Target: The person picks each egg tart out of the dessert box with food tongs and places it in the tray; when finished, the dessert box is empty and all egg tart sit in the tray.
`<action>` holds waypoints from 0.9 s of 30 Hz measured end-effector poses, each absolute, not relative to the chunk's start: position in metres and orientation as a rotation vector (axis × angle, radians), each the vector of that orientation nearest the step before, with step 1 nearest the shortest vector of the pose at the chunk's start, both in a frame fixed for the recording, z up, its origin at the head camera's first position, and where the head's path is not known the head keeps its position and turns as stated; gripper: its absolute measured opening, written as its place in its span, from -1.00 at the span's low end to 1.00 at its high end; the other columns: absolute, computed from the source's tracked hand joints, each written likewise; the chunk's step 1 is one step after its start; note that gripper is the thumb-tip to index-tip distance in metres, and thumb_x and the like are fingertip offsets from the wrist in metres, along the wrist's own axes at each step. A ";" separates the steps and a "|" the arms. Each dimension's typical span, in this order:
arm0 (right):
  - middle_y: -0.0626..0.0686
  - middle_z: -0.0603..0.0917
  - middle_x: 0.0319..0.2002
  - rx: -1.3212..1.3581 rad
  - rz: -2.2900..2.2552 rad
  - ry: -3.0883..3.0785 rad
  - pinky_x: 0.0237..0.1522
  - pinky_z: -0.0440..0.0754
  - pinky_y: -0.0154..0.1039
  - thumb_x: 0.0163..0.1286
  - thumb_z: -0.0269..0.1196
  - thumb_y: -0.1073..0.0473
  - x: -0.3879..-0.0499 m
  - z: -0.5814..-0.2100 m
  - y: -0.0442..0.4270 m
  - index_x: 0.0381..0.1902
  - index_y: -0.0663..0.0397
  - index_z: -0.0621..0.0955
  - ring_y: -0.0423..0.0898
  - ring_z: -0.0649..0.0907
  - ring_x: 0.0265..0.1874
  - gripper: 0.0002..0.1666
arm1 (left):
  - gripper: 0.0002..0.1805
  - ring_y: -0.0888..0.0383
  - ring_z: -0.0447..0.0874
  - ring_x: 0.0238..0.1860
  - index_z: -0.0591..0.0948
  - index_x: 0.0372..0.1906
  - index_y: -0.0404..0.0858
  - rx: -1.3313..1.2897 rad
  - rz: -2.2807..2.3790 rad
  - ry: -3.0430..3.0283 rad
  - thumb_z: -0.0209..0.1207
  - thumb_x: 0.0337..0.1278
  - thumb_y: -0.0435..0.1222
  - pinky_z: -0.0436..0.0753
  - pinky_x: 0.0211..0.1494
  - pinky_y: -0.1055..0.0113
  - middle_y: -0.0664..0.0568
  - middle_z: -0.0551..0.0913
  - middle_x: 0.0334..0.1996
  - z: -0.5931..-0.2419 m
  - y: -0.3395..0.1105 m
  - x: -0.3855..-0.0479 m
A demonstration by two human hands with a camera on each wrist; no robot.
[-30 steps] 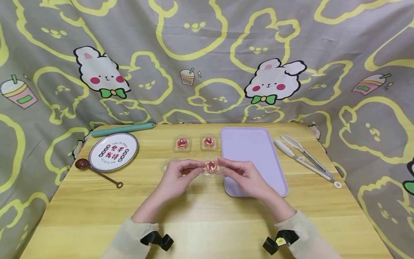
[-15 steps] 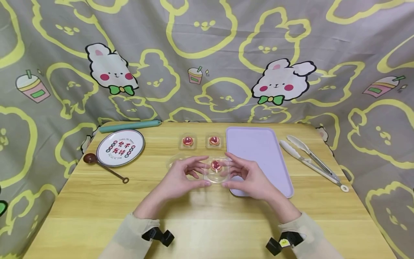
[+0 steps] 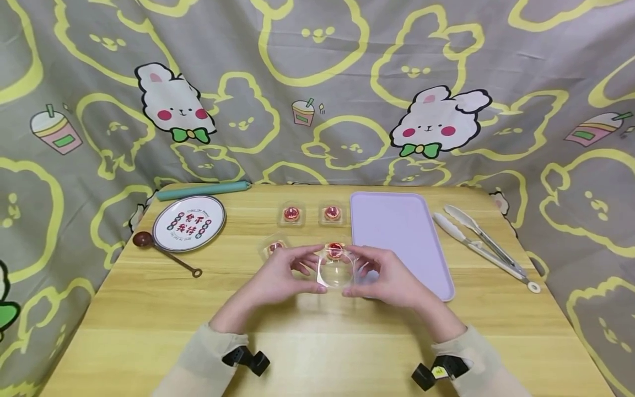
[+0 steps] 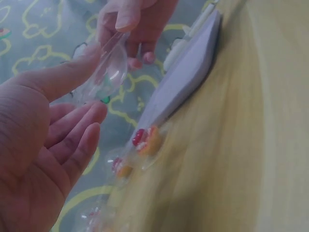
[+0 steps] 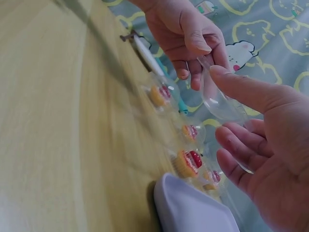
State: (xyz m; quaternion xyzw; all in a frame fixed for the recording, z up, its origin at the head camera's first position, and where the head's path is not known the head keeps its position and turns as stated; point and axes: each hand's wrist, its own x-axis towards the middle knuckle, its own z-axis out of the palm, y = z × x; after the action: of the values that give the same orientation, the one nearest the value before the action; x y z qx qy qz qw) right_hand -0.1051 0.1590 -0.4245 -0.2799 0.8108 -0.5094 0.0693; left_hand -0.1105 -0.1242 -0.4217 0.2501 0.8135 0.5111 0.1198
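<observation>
Both hands pinch a clear plastic lid [image 3: 336, 274] by its opposite sides, tilted up above the wooden table. My left hand [image 3: 280, 275] has its thumb at the lid's lower left; my right hand [image 3: 392, 278] mirrors it. Just beyond the lid, a red-topped tart [image 3: 335, 250] sits on the table. In the left wrist view, the lid [image 4: 115, 72] stands away from the nearest tart [image 4: 148, 141]. The right wrist view shows the lid [image 5: 218, 104] between thumb and fingers, with that tart [image 5: 188, 163] uncovered below; its clear base is only faintly visible.
Two cased tarts [image 3: 291, 214] [image 3: 332, 213] stand behind, and another [image 3: 275, 248] is partly behind the left hand. A purple tray [image 3: 407, 242] and tongs [image 3: 483, 248] lie right. On the left are a plate [image 3: 189, 223], a brown ladle [image 3: 143, 239] and a green roll [image 3: 203, 190].
The lid has come away from the tart's case and tilted up toward the near side. Both hands have moved from the case to the lid's sides, and the thumbs are lower. The head view has shifted slightly.
</observation>
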 end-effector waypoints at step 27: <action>-0.05 0.66 0.07 -0.956 -1.127 2.643 0.05 0.65 -0.16 0.01 0.71 -0.15 -0.107 -0.459 0.163 0.28 0.27 0.65 -0.08 0.64 -0.01 -0.02 | -0.07 0.16 0.78 -0.13 0.51 0.43 -0.45 0.751 1.428 2.314 0.67 -0.08 -0.26 0.76 0.02 0.32 0.06 0.79 -0.13 -0.471 -0.121 -0.109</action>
State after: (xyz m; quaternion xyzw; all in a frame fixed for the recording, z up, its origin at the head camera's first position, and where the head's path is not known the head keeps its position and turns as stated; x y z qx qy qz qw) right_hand -0.1068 0.1626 -0.4590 -0.3151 0.8714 -0.3716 0.0565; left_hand -0.1091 -0.1212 -0.4710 0.2629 0.8097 0.4998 0.1598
